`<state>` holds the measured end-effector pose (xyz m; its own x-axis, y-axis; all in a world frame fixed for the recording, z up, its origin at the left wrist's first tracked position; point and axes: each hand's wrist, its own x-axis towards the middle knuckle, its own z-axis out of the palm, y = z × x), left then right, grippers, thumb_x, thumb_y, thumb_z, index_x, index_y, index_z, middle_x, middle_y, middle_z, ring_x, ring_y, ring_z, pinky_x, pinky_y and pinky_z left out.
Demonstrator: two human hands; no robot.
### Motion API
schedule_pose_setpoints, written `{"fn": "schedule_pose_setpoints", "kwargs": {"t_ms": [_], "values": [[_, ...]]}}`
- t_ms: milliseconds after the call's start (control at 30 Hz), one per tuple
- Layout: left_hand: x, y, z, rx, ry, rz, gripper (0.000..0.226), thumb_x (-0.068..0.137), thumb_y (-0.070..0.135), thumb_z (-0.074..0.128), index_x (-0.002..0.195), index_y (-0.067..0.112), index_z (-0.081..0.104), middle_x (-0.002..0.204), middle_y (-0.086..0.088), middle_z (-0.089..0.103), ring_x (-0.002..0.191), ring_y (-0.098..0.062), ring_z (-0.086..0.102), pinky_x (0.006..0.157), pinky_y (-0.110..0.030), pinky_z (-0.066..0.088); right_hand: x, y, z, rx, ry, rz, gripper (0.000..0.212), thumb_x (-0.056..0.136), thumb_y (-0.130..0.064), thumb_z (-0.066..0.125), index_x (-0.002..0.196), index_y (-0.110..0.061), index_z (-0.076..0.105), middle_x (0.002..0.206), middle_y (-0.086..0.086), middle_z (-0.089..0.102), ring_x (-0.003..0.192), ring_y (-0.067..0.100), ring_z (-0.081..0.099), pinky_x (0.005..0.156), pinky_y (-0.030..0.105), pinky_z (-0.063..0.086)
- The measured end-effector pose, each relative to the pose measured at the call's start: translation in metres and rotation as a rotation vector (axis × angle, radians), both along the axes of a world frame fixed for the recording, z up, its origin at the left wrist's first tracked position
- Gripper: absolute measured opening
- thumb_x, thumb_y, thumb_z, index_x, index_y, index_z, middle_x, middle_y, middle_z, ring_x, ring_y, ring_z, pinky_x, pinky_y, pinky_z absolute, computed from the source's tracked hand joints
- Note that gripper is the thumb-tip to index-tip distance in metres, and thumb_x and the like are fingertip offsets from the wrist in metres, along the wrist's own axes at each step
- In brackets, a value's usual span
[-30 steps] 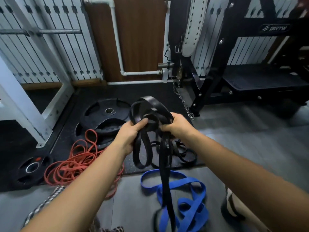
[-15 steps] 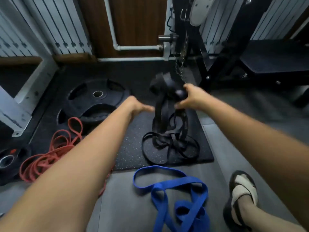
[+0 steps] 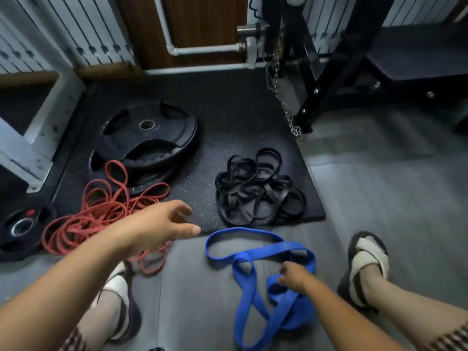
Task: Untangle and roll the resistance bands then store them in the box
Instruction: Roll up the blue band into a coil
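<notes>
Down on the floor, we take the speckled rubber mat point(image 3: 228, 110) as our marker. Our left hand point(image 3: 162, 229) hovers over the mat's near edge, holding nothing, with the fingers loosely spread and slightly bent and the thumb stretched out toward the right. Our right hand point(image 3: 293, 277) is low on the grey floor just off the mat's near edge. Its fingers are curled together round a fold of the blue band point(image 3: 291, 247), though the fingertips themselves are hidden beneath the hand. That blue band lies in wide twisted loops, its far loop just beside the mat's near edge and the rest trailing back toward us. The black bands point(image 3: 258, 188) lie in a tangled heap on the mat's near right corner, touched by neither hand. The red bands point(image 3: 101, 214) sprawl across the mat's near left side and spill off it onto the floor, partly under our left forearm. Black weight plates point(image 3: 149, 138) are stacked on the mat's left part, touching the red loops. A metal chain point(image 3: 281, 97) hangs above the mat's far right side.
</notes>
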<state>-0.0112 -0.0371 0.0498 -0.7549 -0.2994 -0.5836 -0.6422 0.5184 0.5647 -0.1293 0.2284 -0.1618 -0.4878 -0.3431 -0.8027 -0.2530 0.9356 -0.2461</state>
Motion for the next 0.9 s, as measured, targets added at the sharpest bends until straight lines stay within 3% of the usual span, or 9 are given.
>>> {"fn": "schedule_pose_setpoints", "kwargs": {"t_ms": [67,133,267,400,467,533,633,733,900], "values": [[0.015,0.006,0.013,-0.024,0.016,-0.033,0.060,0.063,0.054,0.077,0.111,0.028,0.053,0.105,0.006,0.065,0.096,-0.010,0.062,0.087,-0.027,0.050,0.018,0.012,-0.014,0.037,-0.004,-0.031,0.004,0.089,-0.018,0.051,0.093,-0.016,0.050,0.122,0.014,0.055,0.111,0.024,0.055,0.086,0.027,0.042],[0.025,0.010,0.007,-0.031,0.000,-0.030,0.084,0.040,0.071,0.073,0.111,0.029,0.053,0.105,0.007,0.065,0.097,-0.009,0.062,0.090,-0.029,0.048,0.034,0.025,-0.031,0.055,-0.064,-0.051,0.036,0.089,-0.016,0.049,0.125,-0.012,0.047,0.136,0.015,0.045,0.122,0.026,0.048,0.098,0.028,0.038],[0.023,0.019,-0.022,-0.206,-0.176,-0.265,0.064,0.080,0.048,0.065,0.134,0.024,0.040,0.125,0.004,0.055,0.111,-0.010,0.056,0.097,-0.025,0.042,0.072,0.045,-0.059,-0.005,-0.400,-0.247,0.064,0.089,-0.016,0.056,0.143,-0.006,0.023,0.136,0.009,0.042,0.123,0.022,0.045,0.099,0.025,0.038],[0.011,0.018,-0.033,-0.307,-0.126,-0.380,0.060,0.084,0.050,0.058,0.135,0.030,0.034,0.133,0.008,0.048,0.118,-0.010,0.051,0.100,-0.027,0.040,0.099,0.057,-0.104,-0.098,-0.502,-0.617,0.076,0.080,-0.017,0.068,0.141,0.001,0.027,0.147,0.014,0.033,0.131,0.026,0.039,0.103,0.029,0.036],[0.010,0.017,-0.035,-0.409,-0.136,-0.447,0.060,0.085,0.053,0.054,0.136,0.031,0.031,0.136,0.008,0.045,0.121,-0.014,0.049,0.100,-0.031,0.040,0.100,0.050,-0.093,-0.170,-0.438,-0.896,0.050,0.086,-0.003,0.061,0.131,0.004,0.040,0.129,0.016,0.048,0.108,0.025,0.052,0.088,0.030,0.043],[0.012,0.017,-0.037,-0.506,-0.160,-0.526,0.060,0.088,0.054,0.050,0.138,0.030,0.027,0.140,0.008,0.041,0.124,-0.017,0.046,0.100,-0.031,0.039,0.093,0.044,-0.087,-0.225,-0.491,-1.203,0.024,0.088,-0.007,0.059,0.111,-0.006,0.052,0.104,0.014,0.056,0.085,0.022,0.054,0.066,0.033,0.048],[0.014,0.017,-0.039,-0.517,-0.186,-0.564,0.060,0.088,0.053,0.050,0.138,0.029,0.026,0.141,0.006,0.039,0.126,-0.018,0.045,0.100,-0.032,0.039,0.079,0.032,-0.078,-0.293,-0.504,-1.485,0.007,0.088,-0.001,0.057,0.083,-0.003,0.052,0.069,0.013,0.056,0.043,0.016,0.057,0.032,0.015,0.037],[0.014,0.017,-0.040,-0.502,-0.201,-0.562,0.060,0.087,0.052,0.052,0.137,0.029,0.029,0.137,0.005,0.043,0.122,-0.020,0.048,0.098,-0.034,0.040,0.073,0.021,-0.069,-0.316,-0.421,-1.461,0.021,0.088,0.003,0.054,0.069,-0.003,0.050,0.035,0.005,0.050,0.022,0.006,0.043,0.027,0.006,0.018],[0.014,0.018,-0.035,-0.483,-0.173,-0.562,0.056,0.088,0.047,0.055,0.135,0.026,0.032,0.129,0.002,0.048,0.117,-0.020,0.050,0.093,-0.030,0.041,0.046,0.012,-0.015,-0.181,-0.301,-1.072,0.025,0.084,0.007,0.050,0.065,-0.007,0.044,0.036,0.004,0.046,0.030,0.014,0.046,0.031,0.015,0.030]]}}
